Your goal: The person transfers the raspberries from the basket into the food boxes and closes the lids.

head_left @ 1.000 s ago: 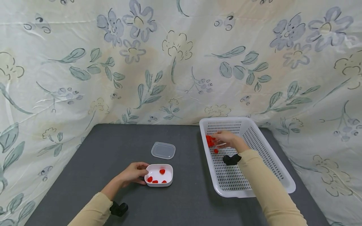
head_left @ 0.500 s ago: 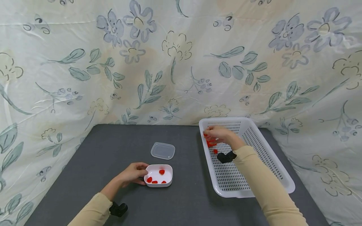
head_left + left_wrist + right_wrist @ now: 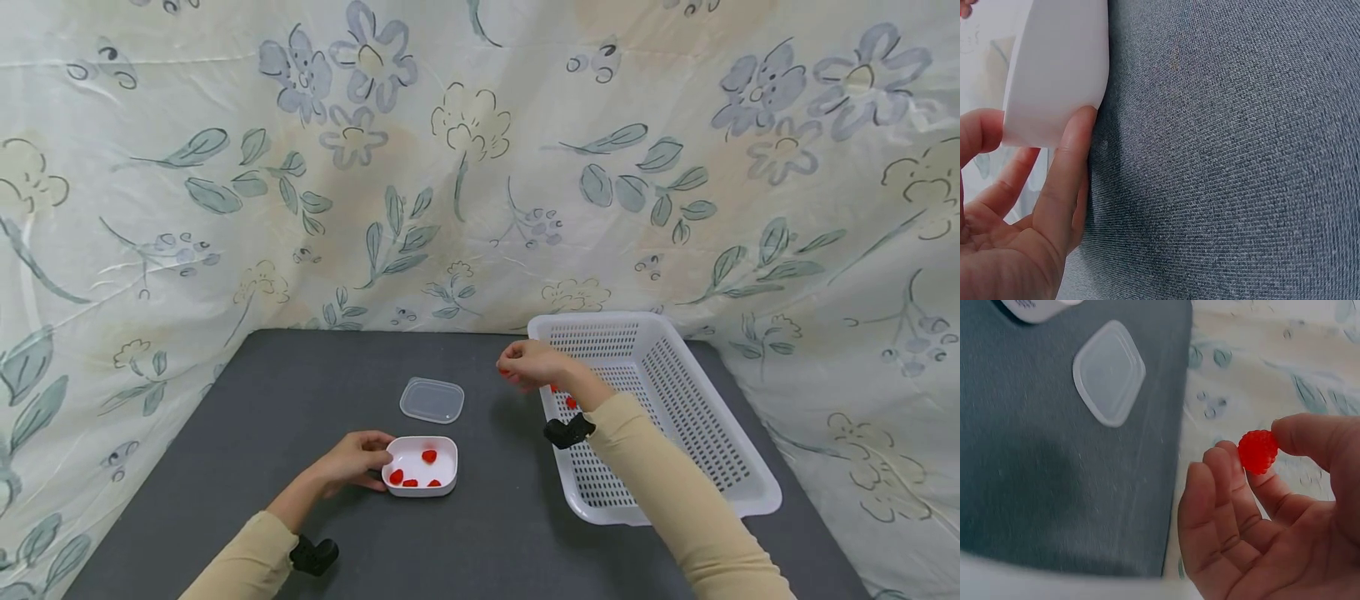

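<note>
My right hand [image 3: 534, 364] pinches a red raspberry [image 3: 1258, 452] between thumb and fingertips, up over the left rim of the white basket [image 3: 701, 417]. With fingers at its left end, my left hand [image 3: 358, 460] holds a small white box [image 3: 422, 492] on the table. Several red raspberries [image 3: 429, 456] lie inside that box. In the left wrist view, thumb and fingers grip the box's wall [image 3: 1054, 69] from both sides. More raspberries [image 3: 572, 402] are in the basket near its left wall, partly hidden by the right hand and wrist.
Behind the white box lies a clear plastic lid [image 3: 432, 401], flat on the dark grey table [image 3: 315, 375]. The perforated basket takes up the table's right side. A floral curtain [image 3: 480, 167] hangs along the back and both sides.
My right hand has picked up a raspberry in the basket, lifted it and moved left past the basket's rim. The left hand and the box have stayed where they were.
</note>
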`<move>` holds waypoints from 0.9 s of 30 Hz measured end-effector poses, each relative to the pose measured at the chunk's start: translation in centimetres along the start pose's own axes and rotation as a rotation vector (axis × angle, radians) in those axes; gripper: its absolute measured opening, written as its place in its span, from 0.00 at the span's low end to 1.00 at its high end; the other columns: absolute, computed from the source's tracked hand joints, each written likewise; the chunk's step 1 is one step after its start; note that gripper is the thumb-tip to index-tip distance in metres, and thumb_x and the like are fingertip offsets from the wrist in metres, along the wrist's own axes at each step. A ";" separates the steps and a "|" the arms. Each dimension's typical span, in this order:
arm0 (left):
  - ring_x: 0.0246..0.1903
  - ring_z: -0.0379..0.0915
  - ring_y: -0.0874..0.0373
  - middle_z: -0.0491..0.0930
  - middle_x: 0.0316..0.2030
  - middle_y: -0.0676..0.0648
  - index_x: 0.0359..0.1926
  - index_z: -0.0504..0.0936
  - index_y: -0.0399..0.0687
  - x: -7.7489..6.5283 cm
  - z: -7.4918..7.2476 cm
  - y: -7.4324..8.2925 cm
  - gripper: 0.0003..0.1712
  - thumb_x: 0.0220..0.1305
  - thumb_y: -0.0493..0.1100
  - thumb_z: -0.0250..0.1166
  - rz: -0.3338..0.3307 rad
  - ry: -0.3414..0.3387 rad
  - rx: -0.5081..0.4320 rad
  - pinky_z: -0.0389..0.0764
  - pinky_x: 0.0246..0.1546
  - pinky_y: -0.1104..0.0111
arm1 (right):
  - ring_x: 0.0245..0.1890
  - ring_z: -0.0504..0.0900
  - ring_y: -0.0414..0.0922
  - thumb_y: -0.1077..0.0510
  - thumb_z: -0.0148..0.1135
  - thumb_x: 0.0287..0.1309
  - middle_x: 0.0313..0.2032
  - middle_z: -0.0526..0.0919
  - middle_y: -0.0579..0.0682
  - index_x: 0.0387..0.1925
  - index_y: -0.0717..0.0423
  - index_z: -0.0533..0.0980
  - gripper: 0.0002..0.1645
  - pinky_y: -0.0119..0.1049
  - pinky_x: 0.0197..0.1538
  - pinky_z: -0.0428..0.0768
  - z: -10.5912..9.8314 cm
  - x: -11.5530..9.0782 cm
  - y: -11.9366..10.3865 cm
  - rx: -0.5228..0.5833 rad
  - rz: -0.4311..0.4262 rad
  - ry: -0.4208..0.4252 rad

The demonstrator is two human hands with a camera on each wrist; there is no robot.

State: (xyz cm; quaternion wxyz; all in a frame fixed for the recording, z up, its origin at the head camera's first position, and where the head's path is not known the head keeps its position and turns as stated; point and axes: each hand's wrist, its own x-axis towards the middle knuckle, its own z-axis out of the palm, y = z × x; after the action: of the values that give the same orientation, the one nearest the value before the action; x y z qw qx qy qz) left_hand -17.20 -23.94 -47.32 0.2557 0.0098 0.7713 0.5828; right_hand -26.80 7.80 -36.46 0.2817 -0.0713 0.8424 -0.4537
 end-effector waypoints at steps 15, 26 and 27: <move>0.37 0.75 0.52 0.75 0.45 0.38 0.56 0.67 0.30 0.0 0.0 -0.1 0.24 0.60 0.37 0.58 0.002 0.000 0.002 0.83 0.32 0.58 | 0.36 0.78 0.48 0.57 0.54 0.60 0.33 0.77 0.51 0.40 0.57 0.73 0.09 0.41 0.40 0.82 5.4 1.0 -1.4 -0.061 -0.064 -0.075; 0.38 0.75 0.52 0.75 0.46 0.37 0.57 0.67 0.29 0.2 -0.1 -0.3 0.25 0.61 0.37 0.58 0.004 -0.007 -0.009 0.83 0.32 0.59 | 0.29 0.77 0.43 0.57 0.55 0.58 0.35 0.79 0.56 0.38 0.58 0.74 0.09 0.39 0.35 0.83 9.5 1.2 -2.3 -0.069 -0.071 -0.151; 0.38 0.75 0.52 0.75 0.46 0.37 0.57 0.67 0.30 0.2 -0.1 -0.3 0.25 0.61 0.37 0.58 0.003 -0.006 -0.009 0.83 0.32 0.59 | 0.29 0.76 0.43 0.58 0.55 0.58 0.36 0.79 0.57 0.37 0.58 0.74 0.09 0.39 0.35 0.83 9.8 1.3 -2.3 -0.074 -0.072 -0.156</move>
State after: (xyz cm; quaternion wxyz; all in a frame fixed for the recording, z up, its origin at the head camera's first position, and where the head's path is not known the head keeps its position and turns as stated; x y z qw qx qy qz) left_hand -17.33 -24.10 -47.66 0.2569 0.0115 0.7678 0.5868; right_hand -22.91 -1.10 -39.37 0.3271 -0.1470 0.8311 -0.4250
